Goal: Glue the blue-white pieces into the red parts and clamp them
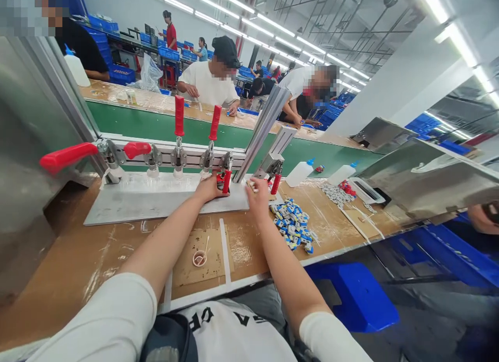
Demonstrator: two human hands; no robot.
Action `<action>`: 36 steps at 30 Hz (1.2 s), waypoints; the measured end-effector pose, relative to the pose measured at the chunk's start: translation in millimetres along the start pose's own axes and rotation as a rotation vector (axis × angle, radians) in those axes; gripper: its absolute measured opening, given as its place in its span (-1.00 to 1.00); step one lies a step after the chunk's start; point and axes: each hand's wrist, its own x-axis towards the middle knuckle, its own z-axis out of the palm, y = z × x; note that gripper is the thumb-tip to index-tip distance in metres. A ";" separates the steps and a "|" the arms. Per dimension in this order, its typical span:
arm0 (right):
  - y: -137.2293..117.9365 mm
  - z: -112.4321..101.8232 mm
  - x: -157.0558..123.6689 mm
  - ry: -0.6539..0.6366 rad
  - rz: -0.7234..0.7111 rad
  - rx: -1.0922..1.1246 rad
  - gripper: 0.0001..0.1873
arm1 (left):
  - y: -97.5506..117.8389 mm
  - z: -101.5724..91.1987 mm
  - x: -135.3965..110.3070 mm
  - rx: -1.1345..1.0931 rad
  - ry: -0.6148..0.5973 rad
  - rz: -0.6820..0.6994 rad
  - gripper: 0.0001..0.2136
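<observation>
Small cup nearest; left hand curled round clamp handle; right hand grip unclear; parts pile beside.

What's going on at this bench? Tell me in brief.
A seated person works at a metal plate carrying a row of toggle clamps. Their left hand grips the lowered red handle of one clamp. The right hand appears to pinch a small pale part beside the next clamp. A pile of blue-and-white pieces lies just right of that hand. Other people sit across the green conveyor.
</observation>
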 end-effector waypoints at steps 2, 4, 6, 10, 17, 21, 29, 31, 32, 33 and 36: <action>27.3 -28.8 4.0 0.318 0.213 -0.095 -0.60 | 0.3 0.2 0.4 -0.003 0.008 0.005 0.02; 53.4 -50.0 9.2 0.348 0.397 -0.110 -0.59 | 1.0 0.4 0.6 0.012 0.013 0.003 0.00; 71.5 -60.0 12.7 0.158 0.492 0.014 -0.55 | 2.4 0.3 0.3 0.029 0.018 -0.008 -0.02; 76.0 -64.0 10.6 -0.060 0.461 0.334 -0.46 | 5.6 0.0 -0.7 0.071 0.037 -0.018 -0.07; 43.9 -104.9 45.7 0.292 0.436 0.644 -0.55 | 5.4 -1.3 -1.2 0.080 0.060 0.000 -0.11; 42.1 -110.8 108.1 0.288 0.307 0.698 -0.53 | 3.9 -3.9 -2.2 0.019 0.048 0.005 -0.10; 78.0 -95.1 159.3 0.198 0.381 0.793 -0.52 | -4.1 -4.2 1.8 0.011 0.040 -0.065 -0.42; 87.1 -91.1 136.7 0.204 0.413 0.684 -0.54 | -6.2 -4.2 2.7 0.006 0.042 -0.076 -0.52; 90.3 -87.2 121.2 0.189 0.442 0.606 -0.53 | -7.1 -4.1 3.0 0.003 0.045 -0.080 -0.55; 92.5 -82.0 104.0 0.153 0.473 0.518 -0.51 | -7.7 -3.9 3.3 -0.002 0.048 -0.083 -0.56; 92.1 -61.1 54.1 -0.083 0.475 0.265 -0.37 | -8.9 -3.2 3.6 -0.018 0.056 -0.090 -0.55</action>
